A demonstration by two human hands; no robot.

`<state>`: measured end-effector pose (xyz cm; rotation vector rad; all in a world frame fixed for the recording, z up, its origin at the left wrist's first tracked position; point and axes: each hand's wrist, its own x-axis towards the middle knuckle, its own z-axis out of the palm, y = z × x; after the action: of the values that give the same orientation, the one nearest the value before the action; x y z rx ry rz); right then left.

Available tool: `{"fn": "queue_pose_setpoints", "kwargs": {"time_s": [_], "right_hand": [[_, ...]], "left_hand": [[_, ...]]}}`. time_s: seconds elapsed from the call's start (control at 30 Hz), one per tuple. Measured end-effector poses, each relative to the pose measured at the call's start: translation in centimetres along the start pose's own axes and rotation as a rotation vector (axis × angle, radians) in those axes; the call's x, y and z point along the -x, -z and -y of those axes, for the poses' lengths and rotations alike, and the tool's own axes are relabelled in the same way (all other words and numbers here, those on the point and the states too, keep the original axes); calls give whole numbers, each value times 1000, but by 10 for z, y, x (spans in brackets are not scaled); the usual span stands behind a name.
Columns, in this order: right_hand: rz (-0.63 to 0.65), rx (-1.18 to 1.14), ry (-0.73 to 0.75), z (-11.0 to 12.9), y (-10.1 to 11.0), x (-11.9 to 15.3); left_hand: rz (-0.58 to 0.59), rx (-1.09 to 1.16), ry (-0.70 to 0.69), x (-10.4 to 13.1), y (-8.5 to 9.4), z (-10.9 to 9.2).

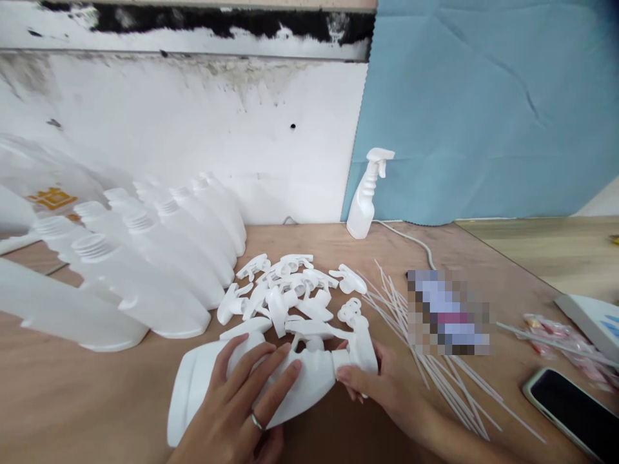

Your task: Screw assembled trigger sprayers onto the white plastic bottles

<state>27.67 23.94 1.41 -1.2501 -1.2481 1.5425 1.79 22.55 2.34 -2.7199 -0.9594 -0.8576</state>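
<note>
A white spray bottle (pixel 193 380) lies on its side in front of me, its neck pointing right. My left hand (pixel 246 393), with a ring on one finger, is wrapped over the bottle's body. At the neck end, my right hand (pixel 372 374) grips the white trigger sprayer head (pixel 360 348) by its collar, which sits on the bottle's neck. Just beyond my hands is a pile of loose white trigger sprayer heads (pixel 283 303). Several small white rings (pixel 349 310) lie close to the sprayer head.
Open-topped white bottles (pixel 164 270) stand in rows at left. One bottle with a sprayer (pixel 362 200) stands by the wall. Thin white tubes (pixel 435 367), a blurred-out device (pixel 447 312), a phone (pixel 575 412) and small plastic packets (pixel 556 341) lie at right.
</note>
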Motion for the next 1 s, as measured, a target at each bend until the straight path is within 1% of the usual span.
{"fn": "queue_pose_setpoints", "kwargs": {"time_s": [0.13,0.3,0.47,0.53,0.63,0.7,0.83,0.9,1.0], "right_hand": [[9,27,19,0,-2,0],[0,30,-11,-2,-3,0],[17,29,-15,-1,-4,-1],[39,38,-9,1,-4,0],[89,48,27,2,-4,3],[125,47,56,2,-4,4],[139,55,62,1,-4,3],[133,65,51,0,-4,3],[139,76,24,-1,-5,4]], "left_hand": [[0,42,10,-1,0,-2],[24,43,45,-2,0,-8],[41,-53,156,-11,2,-20],[37,-102,150,-16,3,-23],[35,-179,104,-23,2,-26],[82,-215,106,-28,2,-28],[234,-209,188,-34,-1,-33],[255,-206,214,-35,-3,-35],[251,-224,232,-35,-6,-37]]}}
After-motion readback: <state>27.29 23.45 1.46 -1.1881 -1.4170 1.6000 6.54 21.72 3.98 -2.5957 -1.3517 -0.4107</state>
